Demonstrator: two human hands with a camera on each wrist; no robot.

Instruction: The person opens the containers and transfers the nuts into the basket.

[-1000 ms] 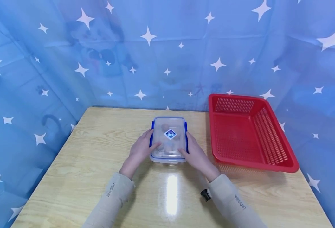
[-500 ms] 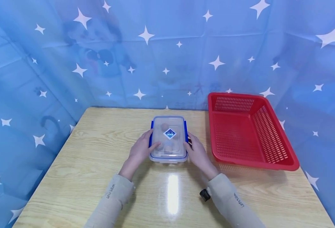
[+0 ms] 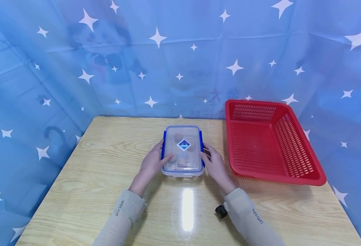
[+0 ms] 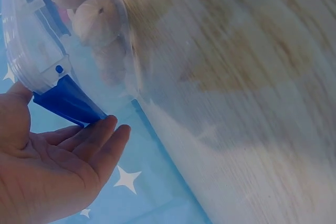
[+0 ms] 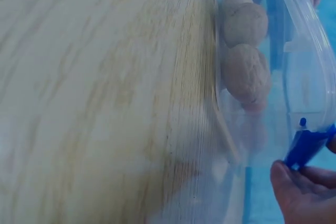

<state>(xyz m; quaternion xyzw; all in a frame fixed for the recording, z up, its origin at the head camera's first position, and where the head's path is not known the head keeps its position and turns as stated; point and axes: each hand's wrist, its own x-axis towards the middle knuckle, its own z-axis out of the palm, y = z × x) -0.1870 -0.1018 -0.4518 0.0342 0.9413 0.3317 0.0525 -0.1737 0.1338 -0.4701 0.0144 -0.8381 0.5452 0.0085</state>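
Observation:
A clear plastic food container point(image 3: 182, 160) with a blue-edged lid and blue side latches sits on the wooden table. Several round, walnut-like things point(image 4: 97, 20) show through its wall in both wrist views. My left hand point(image 3: 151, 160) grips its left side, with the thumb on the lid and the fingertips at the left latch point(image 4: 68, 99). On the opposite side, my right hand point(image 3: 214, 166) has its thumb at the lid's edge and its fingers at the right latch point(image 5: 307, 146). In the wrist views both latches stand angled out from the wall.
A red plastic basket point(image 3: 229, 143) with slotted walls stands at the right of the table point(image 3: 106, 171). A blue curtain point(image 3: 180, 61) with white stars hangs behind and along both sides.
My right thumb has drawn back from the lid's top to its right edge, and the right hand has shifted slightly outward. My left hand and the container have stayed almost still.

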